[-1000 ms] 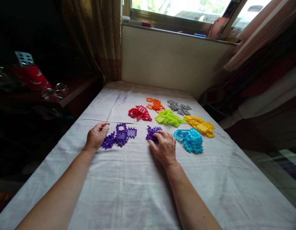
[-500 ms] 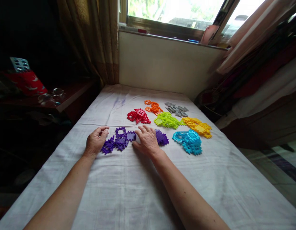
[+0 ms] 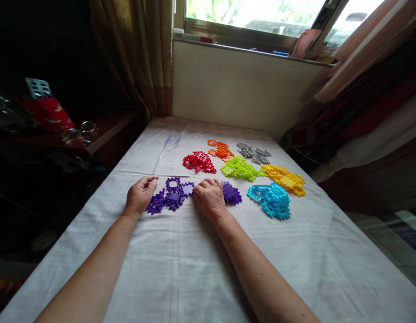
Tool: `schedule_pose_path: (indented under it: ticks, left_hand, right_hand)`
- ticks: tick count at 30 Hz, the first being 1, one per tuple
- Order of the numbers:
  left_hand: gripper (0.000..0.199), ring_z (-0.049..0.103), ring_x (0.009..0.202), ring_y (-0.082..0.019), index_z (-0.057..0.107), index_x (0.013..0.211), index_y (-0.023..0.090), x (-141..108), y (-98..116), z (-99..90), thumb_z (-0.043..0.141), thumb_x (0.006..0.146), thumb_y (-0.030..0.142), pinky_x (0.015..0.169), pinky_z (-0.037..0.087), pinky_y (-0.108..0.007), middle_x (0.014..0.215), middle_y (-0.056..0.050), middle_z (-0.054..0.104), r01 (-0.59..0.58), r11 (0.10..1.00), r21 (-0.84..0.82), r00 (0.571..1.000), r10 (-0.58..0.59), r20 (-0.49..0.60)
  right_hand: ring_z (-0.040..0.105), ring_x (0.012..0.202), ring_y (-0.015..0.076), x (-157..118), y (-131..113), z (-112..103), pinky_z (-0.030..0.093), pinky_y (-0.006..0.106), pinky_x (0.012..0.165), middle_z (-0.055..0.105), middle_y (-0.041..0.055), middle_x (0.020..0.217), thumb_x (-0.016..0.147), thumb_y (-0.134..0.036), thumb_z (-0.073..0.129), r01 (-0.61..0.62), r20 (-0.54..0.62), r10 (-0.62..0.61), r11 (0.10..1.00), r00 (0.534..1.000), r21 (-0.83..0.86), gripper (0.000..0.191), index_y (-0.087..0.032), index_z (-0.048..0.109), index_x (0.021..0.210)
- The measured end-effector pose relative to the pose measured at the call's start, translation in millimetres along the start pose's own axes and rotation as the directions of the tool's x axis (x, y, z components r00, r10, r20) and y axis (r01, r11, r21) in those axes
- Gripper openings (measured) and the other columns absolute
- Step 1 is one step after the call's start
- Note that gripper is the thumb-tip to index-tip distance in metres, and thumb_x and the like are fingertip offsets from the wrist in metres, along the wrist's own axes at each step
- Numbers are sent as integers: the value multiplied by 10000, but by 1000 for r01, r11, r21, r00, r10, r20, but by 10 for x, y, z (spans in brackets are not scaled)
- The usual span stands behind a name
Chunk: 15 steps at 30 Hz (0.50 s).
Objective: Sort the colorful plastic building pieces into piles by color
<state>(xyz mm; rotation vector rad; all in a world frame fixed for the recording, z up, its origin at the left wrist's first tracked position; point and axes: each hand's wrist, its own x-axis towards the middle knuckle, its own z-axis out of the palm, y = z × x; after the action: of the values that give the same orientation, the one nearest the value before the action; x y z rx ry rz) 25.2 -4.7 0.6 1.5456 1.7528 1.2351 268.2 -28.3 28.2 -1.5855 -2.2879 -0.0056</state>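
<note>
My left hand point(image 3: 140, 196) rests on the cloth at the left end of the purple pieces, its fingers curled in and its thumb close to them; nothing shows in it. Beside it lie purple notched plastic building pieces point(image 3: 174, 200), some open frames and some solid. A flat purple square point(image 3: 187, 189) reaches toward my right hand point(image 3: 210, 197). That hand is closed with its fingers bent down, and its back hides what is beneath them. More purple pieces point(image 3: 231, 194) show just right of it.
Beyond lie heaps of red point(image 3: 199, 162), orange point(image 3: 220, 150), grey point(image 3: 254, 154), lime point(image 3: 240, 169), yellow point(image 3: 284, 179) and light blue pieces point(image 3: 271, 199). A dark side table point(image 3: 117, 123) with glasses point(image 3: 80, 131) stands left. A wall point(image 3: 224, 83) closes off the far end.
The fingers of my right hand, spread before, have drawn together and bent down among the purple pieces. My left hand keeps its curled pose. The whole view has shifted slightly.
</note>
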Motion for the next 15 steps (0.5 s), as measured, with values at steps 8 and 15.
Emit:
schedule_pose_path:
  ticks: [8,15]
  left_hand:
    - [462,683,812,-207,712,1038,207,-21,27,-8,509,801,548,680,518,-271,817,-46,727,-29,998,51,1000,29,2]
    - [373,653,1076,-263,722,1026,255,-98,211,-31,551,819,515,1032,445,-414,1106,-61,739,-398,878,264,915,360,182]
  right_hand:
    - [515,1034,236,-65,151,-100,244,434,1033,709,63,946,933,-232,541,-92,-148,85,995,985,-45,195,-246,718,852]
    - [504,1049,257,-120,349,-175,249,453,1021,711,71,923,855,-223,584,-191,-159,183,981,970,-38,153,-239,722,791]
